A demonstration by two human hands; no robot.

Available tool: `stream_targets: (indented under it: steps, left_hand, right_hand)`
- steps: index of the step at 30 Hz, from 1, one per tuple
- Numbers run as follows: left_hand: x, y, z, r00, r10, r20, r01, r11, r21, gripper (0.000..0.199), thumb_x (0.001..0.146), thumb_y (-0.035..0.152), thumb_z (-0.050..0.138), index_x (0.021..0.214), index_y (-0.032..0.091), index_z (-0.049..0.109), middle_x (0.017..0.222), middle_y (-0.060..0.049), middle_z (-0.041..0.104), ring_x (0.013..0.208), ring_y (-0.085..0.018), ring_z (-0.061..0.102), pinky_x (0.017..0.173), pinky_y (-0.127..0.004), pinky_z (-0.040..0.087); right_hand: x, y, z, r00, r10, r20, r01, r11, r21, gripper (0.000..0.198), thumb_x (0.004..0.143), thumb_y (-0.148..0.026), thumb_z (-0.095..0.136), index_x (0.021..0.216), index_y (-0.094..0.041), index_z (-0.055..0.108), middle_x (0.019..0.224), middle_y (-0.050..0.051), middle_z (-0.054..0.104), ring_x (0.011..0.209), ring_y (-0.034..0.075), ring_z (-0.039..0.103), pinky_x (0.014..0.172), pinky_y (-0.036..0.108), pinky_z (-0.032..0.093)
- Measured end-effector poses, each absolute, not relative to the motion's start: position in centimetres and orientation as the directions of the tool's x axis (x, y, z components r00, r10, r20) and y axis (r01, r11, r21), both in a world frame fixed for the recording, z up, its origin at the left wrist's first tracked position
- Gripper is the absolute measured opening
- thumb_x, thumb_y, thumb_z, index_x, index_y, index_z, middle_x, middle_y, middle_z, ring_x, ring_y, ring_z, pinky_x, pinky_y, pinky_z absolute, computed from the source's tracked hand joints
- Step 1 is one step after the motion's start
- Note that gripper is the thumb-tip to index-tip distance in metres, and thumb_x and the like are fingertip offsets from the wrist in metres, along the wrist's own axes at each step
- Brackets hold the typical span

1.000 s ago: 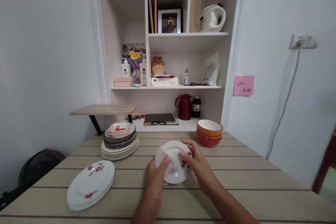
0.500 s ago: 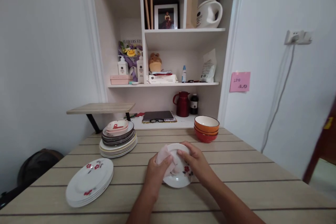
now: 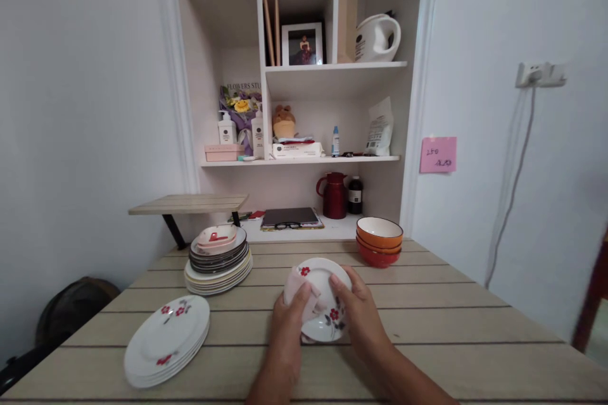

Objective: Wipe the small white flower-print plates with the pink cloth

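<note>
1. Pale wooden slats split by dark seams form the worktop (image 3: 456,323), which runs back to a white shelf unit (image 3: 313,85) set into the wall.

2. Near the middle of it, directly in front of the person, is a small white plate (image 3: 322,294) with red flowers, its face turned up towards the camera. Whether its lower edge touches the slats, I cannot tell.

3. Both hands are closed on it from opposite sides. The left hand (image 3: 288,323) pinches a pale pink cloth (image 3: 296,286) against the left part of the plate, thumb on top; the right hand (image 3: 361,310) grips the right rim, thumb across the face and fingers mostly hidden.

4. On the left lie a neat pile of flowered plates (image 3: 164,338) and, beyond it, a mixed stack (image 3: 218,266) topped by small dishes. Nested bowls (image 3: 379,237), orange over red, stand at the far right.

5. As for progress, this plate looks to be partway through a wipe: the cloth covers only one side of its face, and the underside is out of sight. Everything else sits sorted by kind, but nothing shows which pieces are done or left.
</note>
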State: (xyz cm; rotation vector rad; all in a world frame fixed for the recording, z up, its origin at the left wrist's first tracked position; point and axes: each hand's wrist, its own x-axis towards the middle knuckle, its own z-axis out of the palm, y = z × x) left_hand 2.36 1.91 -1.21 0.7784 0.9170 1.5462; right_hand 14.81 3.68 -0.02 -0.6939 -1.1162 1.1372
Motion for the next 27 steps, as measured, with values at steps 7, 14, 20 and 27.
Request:
stream_targets:
  steps: [7, 14, 20, 27]
  left_hand:
    - [2.7, 1.8, -1.4, -0.169, 0.985, 0.045, -0.502, -0.125, 0.856, 0.062, 0.061, 0.054, 0.08, 0.103, 0.01, 0.069, 0.082, -0.011, 0.075, 0.067, -0.023, 0.07, 0.057, -0.027, 0.053]
    - [2.2, 1.9, -1.4, -0.298, 0.952, 0.071, -0.363, -0.182, 0.914, 0.059, 0.062, 0.051, 0.08, 0.102, 0.009, 0.07, 0.082, -0.011, 0.074, 0.068, -0.022, 0.068, 0.06, -0.028, 0.052]
    - [2.2, 1.4, -0.6, -0.314, 0.891, 0.329, -0.005, -0.348, 0.938, 0.025, 0.063, 0.035, 0.079, 0.078, 0.016, 0.074, 0.072, -0.005, 0.07, 0.066, -0.02, 0.062, 0.065, -0.026, 0.048]
    - [2.4, 1.0, -0.2, -0.292, 0.847, 0.445, 0.101, -0.435, 0.895, 0.016, 0.067, 0.031, 0.076, 0.077, 0.019, 0.074, 0.075, -0.005, 0.07, 0.07, -0.02, 0.062, 0.068, -0.025, 0.048]
  right_hand:
    - [14.6, 3.5, -0.1, 0.036, 0.946, 0.321, -0.346, 0.313, -0.884, 0.036, 0.08, -0.046, 0.064, 0.107, -0.023, 0.061, 0.087, 0.004, 0.068, 0.073, 0.022, 0.062, 0.064, 0.031, 0.05]
    - [16.0, 3.8, 1.3, -0.1, 0.938, 0.332, -0.109, 0.322, -0.941, 0.046, 0.076, -0.046, 0.067, 0.115, -0.023, 0.058, 0.094, 0.004, 0.068, 0.068, 0.019, 0.06, 0.054, 0.026, 0.045]
    - [17.6, 4.3, 1.9, -0.183, 0.816, 0.548, 0.167, 0.575, -0.801, 0.025, 0.079, -0.035, 0.066, 0.102, -0.025, 0.068, 0.1, 0.004, 0.069, 0.092, 0.025, 0.063, 0.081, 0.034, 0.048]
    - [17.6, 3.7, 2.5, -0.25, 0.755, 0.606, 0.188, 0.652, -0.734, 0.019, 0.087, -0.038, 0.058, 0.085, -0.022, 0.068, 0.079, 0.003, 0.067, 0.074, 0.021, 0.06, 0.069, 0.03, 0.045]
